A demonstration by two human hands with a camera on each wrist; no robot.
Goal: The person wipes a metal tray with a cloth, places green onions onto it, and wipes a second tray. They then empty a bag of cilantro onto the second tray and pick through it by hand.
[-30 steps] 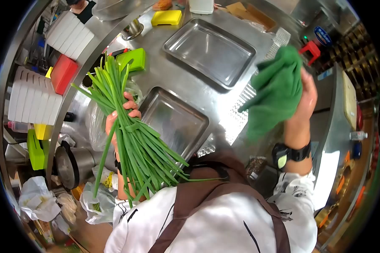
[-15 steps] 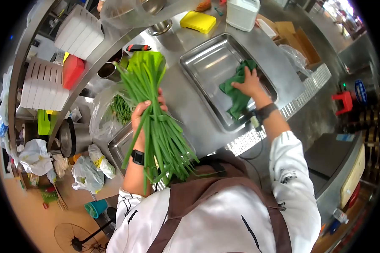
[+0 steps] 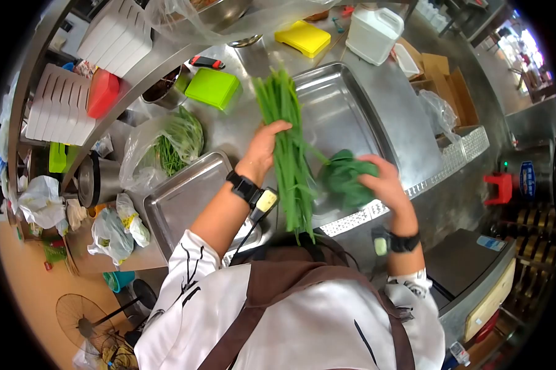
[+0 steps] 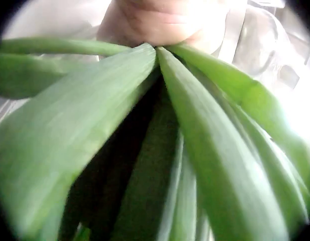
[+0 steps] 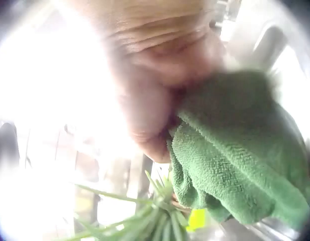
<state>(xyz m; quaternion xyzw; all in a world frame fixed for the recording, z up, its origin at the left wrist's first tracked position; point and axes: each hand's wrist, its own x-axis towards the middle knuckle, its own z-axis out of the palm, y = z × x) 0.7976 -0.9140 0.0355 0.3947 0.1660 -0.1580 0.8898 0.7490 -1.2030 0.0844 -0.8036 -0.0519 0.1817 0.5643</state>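
Note:
My left hand (image 3: 262, 148) grips a bunch of scallions (image 3: 290, 160) round the middle, over the left side of a shallow steel tray (image 3: 333, 117). In the left wrist view, the long green leaves (image 4: 205, 135) fan out below the hand. A crumpled green cloth (image 3: 347, 180) is in my right hand (image 3: 386, 182), low over the tray's near end, right beside the scallions. From the right wrist, the thumb and fingers pinch the towelling cloth (image 5: 230, 165), and scallion leaves (image 5: 155, 221) show beyond it.
To the left lies a second steel tray (image 3: 188, 203), by a clear bag of greens (image 3: 170, 151). Behind stand a lime-green box (image 3: 213, 88), a yellow box (image 3: 304, 38) and a white jug (image 3: 374, 35). A cardboard box (image 3: 453, 92) sits beyond the counter's right edge.
The right hand brought the cloth from the right onto the tray, then moved it toward the near end. The left hand carried the scallions rightward, from beside the second tray to over the first.

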